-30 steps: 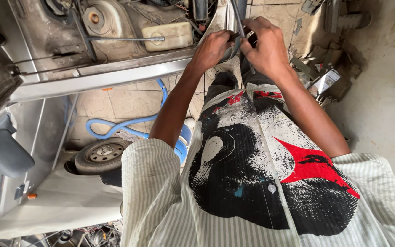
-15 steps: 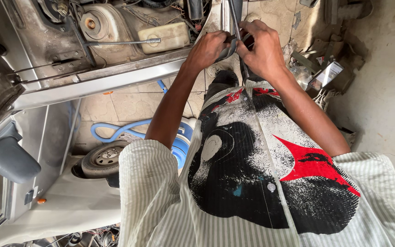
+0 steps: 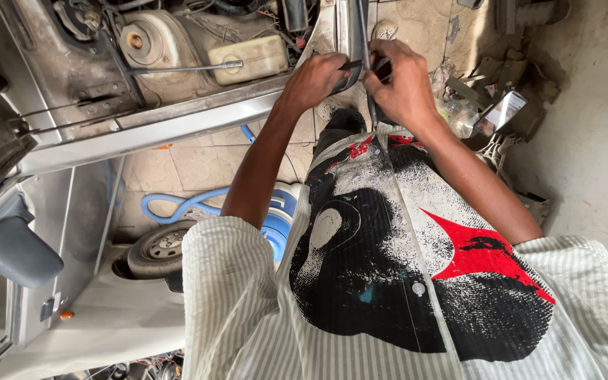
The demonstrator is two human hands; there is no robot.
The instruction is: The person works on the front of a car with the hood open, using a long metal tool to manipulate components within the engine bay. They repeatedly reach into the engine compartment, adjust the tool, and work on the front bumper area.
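Grey metal trim strip (image 3: 352, 32), at 12 o'clock beside the car's open engine bay (image 3: 177, 56): my left hand (image 3: 316, 79) is clamped on its lower end, my right hand (image 3: 401, 83) closed on it from 1 o'clock. Cream fluid reservoir (image 3: 248, 60) at 11; blue hose (image 3: 184, 204) on tiles at 9.

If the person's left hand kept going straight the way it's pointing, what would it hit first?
The left hand points right, toward the narrow grey metal car panel edge it already grips. Just past that is the right hand, so it would likely meet the panel, then that hand; depth is unclear.
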